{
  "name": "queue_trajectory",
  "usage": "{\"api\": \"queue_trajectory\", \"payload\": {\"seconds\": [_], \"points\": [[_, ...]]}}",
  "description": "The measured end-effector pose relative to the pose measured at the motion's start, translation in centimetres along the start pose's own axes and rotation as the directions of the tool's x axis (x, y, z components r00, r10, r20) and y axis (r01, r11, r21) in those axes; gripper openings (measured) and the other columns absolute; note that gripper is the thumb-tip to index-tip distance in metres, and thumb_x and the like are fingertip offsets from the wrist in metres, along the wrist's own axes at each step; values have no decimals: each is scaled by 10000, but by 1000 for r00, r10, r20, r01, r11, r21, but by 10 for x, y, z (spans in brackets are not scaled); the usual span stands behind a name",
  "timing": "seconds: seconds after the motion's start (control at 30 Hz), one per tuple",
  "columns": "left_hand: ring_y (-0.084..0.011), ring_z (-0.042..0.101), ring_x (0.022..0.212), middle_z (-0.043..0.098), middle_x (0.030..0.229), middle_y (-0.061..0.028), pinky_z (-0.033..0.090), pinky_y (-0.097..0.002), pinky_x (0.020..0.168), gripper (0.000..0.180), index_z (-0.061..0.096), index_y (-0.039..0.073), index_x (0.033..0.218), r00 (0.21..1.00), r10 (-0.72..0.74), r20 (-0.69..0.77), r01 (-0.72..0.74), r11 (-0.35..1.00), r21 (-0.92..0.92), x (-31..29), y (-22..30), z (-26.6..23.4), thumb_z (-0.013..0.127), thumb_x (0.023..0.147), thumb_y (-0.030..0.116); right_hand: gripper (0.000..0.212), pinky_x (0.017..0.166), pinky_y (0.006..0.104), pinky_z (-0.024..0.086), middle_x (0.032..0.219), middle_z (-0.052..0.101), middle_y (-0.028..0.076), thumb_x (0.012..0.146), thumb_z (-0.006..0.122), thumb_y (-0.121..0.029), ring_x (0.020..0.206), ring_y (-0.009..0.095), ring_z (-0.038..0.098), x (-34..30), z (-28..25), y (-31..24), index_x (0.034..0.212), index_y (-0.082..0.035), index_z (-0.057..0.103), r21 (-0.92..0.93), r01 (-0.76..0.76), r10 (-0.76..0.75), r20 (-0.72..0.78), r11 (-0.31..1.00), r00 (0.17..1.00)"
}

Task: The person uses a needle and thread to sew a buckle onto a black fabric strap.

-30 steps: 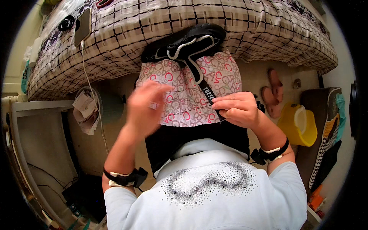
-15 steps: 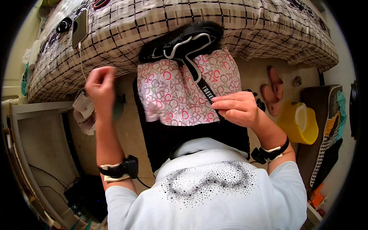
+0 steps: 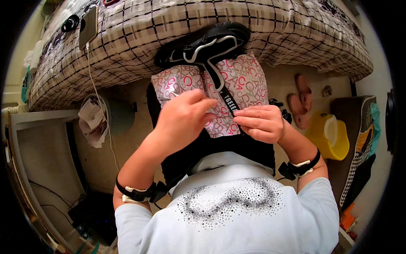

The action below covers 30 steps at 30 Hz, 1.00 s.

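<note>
A black sandal (image 3: 203, 44) with pale grey edging lies at the far end of my lap, against the bed. Its long black strap (image 3: 228, 100), marked with white lettering, runs toward me over a white cloth (image 3: 249, 78) with pink and grey letter print. The strap's end is pinched between the thumb and fingers of my right hand (image 3: 263, 123). My left hand (image 3: 184, 118) hovers over the cloth just left of the strap, thumb and fingers closed together. Whatever they hold is too small to make out; a thin dark line shows between this hand and the strap.
The bed (image 3: 139, 42) with a checked cover spans the far side, bearing a phone (image 3: 88, 28) on a white cable (image 3: 98, 91). On the right are pink slippers (image 3: 299, 106) and a yellow bucket (image 3: 325, 142). A bin (image 3: 122, 116) with papers stands left, near a pale frame (image 3: 42, 117).
My left hand has swung down and to the right, from out by the bin to beside the strap. My right hand keeps its pinch on the strap, almost in the same place.
</note>
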<state>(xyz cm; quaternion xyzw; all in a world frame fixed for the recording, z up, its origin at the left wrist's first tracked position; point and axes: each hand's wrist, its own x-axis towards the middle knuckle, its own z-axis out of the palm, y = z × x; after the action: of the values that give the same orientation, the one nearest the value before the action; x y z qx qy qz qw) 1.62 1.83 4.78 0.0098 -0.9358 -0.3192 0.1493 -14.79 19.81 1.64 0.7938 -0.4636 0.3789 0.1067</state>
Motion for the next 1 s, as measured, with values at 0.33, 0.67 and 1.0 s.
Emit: {"api": "queue_trajectory", "payload": {"seconds": [0.33,0.67,1.0], "points": [[-92,472,604,529,710,-16,357,-222,518,70,664,2,785,959,-229,-166,140,894,-427,-12,-31,-50,640,748,-53,149,648,333,574,900,664,135,709,650,8,801,264,674,-3,2,1,644,-20,519,2,-12,12,-18,1000,1000],[-86,455,617,536,710,2,349,-217,536,69,678,14,845,869,-367,-331,329,929,-167,-40,-45,-82,611,834,25,143,618,321,567,888,671,130,698,670,-1,796,256,679,1,0,3,642,-15,540,31,-18,19,-42,999,999],[-241,547,616,524,682,-59,448,-323,544,222,655,75,805,998,-54,-39,57,995,86,-29,-3,7,775,632,146,146,633,327,568,882,670,134,691,676,2,801,259,680,4,-3,2,640,-7,539,49,-49,52,-57,998,997]]}}
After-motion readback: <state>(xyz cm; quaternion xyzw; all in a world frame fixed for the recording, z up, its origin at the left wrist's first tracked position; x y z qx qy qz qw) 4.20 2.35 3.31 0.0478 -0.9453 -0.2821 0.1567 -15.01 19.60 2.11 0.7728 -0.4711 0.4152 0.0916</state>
